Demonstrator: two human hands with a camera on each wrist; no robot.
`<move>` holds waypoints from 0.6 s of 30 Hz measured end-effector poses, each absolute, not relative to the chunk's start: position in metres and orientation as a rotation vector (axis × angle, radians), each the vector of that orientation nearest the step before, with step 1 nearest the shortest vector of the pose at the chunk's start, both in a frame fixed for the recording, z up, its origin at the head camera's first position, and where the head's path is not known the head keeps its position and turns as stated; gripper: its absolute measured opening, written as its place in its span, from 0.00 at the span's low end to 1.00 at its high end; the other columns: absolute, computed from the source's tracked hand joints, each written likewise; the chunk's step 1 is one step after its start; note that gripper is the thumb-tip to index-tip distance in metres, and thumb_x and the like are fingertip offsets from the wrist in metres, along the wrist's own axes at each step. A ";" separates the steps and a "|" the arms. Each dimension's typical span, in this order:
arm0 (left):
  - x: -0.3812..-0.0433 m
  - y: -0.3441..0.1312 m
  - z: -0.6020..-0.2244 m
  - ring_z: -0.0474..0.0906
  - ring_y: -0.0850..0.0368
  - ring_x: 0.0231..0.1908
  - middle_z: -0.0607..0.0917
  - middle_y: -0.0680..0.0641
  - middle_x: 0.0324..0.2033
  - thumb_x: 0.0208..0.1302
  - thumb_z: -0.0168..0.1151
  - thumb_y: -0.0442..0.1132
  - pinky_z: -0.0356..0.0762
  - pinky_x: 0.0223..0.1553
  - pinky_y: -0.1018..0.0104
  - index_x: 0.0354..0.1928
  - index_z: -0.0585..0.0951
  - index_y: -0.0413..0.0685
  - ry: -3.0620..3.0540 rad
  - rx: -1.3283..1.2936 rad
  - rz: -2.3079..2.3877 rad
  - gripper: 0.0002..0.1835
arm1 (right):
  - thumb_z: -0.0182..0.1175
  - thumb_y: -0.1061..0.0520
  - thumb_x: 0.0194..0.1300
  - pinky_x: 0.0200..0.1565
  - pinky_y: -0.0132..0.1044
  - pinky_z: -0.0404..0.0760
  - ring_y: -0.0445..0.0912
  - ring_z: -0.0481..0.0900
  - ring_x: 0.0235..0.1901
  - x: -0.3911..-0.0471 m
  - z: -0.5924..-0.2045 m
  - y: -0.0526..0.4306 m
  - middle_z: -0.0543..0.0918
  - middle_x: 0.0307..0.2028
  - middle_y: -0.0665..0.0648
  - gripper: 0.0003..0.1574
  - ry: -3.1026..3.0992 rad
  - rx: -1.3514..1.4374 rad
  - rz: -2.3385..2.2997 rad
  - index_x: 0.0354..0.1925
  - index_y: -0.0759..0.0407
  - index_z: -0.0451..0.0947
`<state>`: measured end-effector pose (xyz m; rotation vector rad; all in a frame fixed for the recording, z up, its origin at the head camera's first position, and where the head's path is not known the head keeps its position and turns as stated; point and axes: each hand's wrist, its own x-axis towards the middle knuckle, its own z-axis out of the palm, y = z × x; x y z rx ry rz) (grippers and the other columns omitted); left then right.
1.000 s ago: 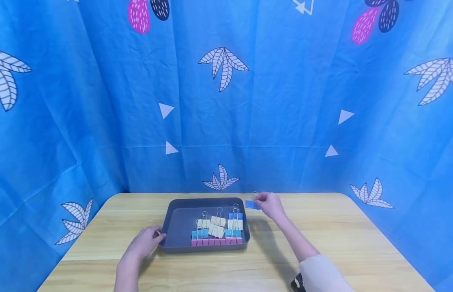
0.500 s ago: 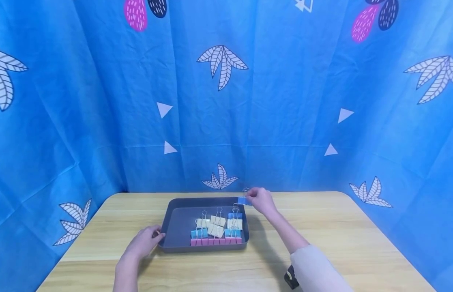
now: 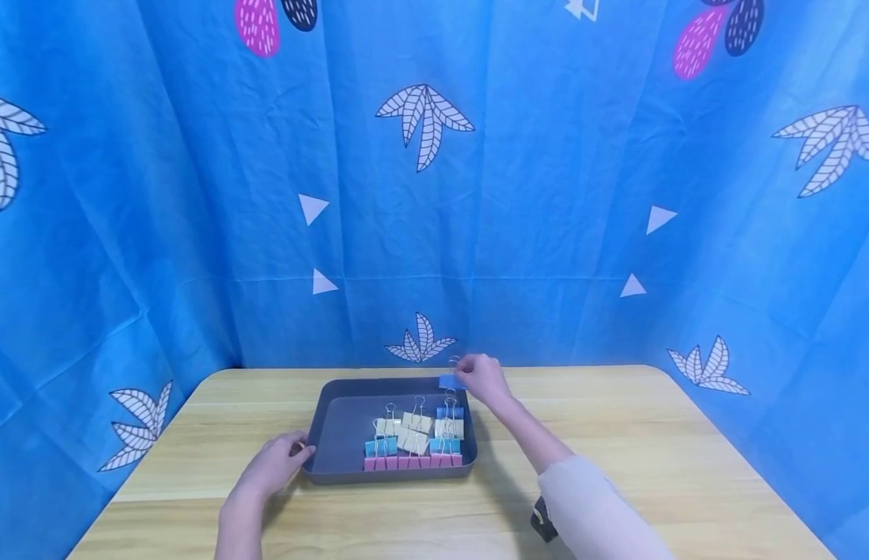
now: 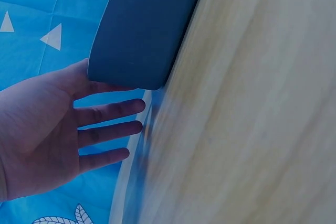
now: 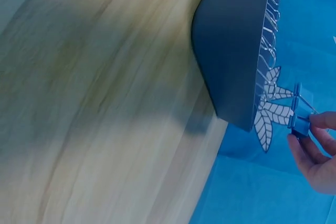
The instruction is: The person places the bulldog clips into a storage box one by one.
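Note:
In the head view, my right hand (image 3: pixel 485 379) pinches a blue binder clip (image 3: pixel 450 382) above the far right corner of a dark grey tray (image 3: pixel 343 471). The right wrist view shows this clip (image 5: pixel 301 109) between thumb and fingers, beyond the tray's wall. My left hand (image 3: pixel 275 463) holds the tray's left rim. In the left wrist view, its thumb and index finger meet the tray corner (image 4: pixel 128 40), their tips hidden, while the other fingers stretch out straight. Pink clips (image 3: pixel 414 462), teal clips (image 3: pixel 381 447), cream clips (image 3: pixel 416 422) and a dark blue clip (image 3: pixel 444 412) stand in the tray's right part.
The tray rests on a light wooden table (image 3: pixel 616 435). A blue patterned curtain (image 3: pixel 546 194) hangs behind and on both sides. A small black object (image 3: pixel 543 519) shows beside the right sleeve (image 3: pixel 595 505).
My right hand has carried the blue binder clip leftward and slightly up, from beyond the tray's right side to over its far right corner. The left hand stays at the tray's rim.

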<state>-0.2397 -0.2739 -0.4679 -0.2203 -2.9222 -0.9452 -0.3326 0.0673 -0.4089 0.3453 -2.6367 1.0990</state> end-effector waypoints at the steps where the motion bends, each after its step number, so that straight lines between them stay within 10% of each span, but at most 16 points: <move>1: -0.240 -0.274 -0.468 0.72 0.36 0.48 0.78 0.35 0.44 0.65 0.54 0.39 0.67 0.48 0.41 0.48 0.76 0.33 -2.923 -0.219 -0.945 0.16 | 0.61 0.65 0.56 0.27 0.33 0.78 0.44 0.77 0.24 -0.333 -0.408 0.065 0.82 0.28 0.58 0.04 -2.637 0.352 1.094 0.31 0.65 0.81; 18: -0.236 -0.272 -0.470 0.73 0.37 0.46 0.78 0.36 0.43 0.64 0.55 0.39 0.68 0.47 0.41 0.47 0.77 0.33 -2.902 -0.232 -0.934 0.16 | 0.60 0.66 0.56 0.27 0.31 0.78 0.43 0.77 0.22 -0.338 -0.424 0.036 0.82 0.27 0.58 0.04 -2.654 0.412 1.048 0.31 0.65 0.81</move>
